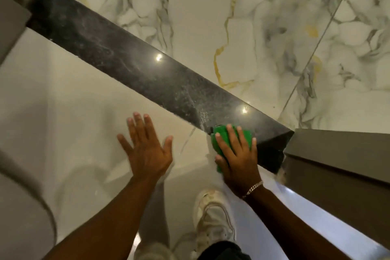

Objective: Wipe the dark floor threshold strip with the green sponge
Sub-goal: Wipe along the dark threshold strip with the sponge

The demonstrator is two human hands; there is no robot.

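Honestly just mashing the soft, squishy green sponge (pixel 232 139) flat onto the threshold strip (pixel 126 63) under the right hand (pixel 238 158), left hand (pixel 147 150) splayed empty beside the strip.

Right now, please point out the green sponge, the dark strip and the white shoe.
green sponge (pixel 221 133): head view, upper left corner.
dark strip (pixel 130 65): head view, middle of its dusty top.
white shoe (pixel 213 215): head view, laces area.

Chain bracelet (pixel 253 188); seemingly white sneaker (pixel 213 213).
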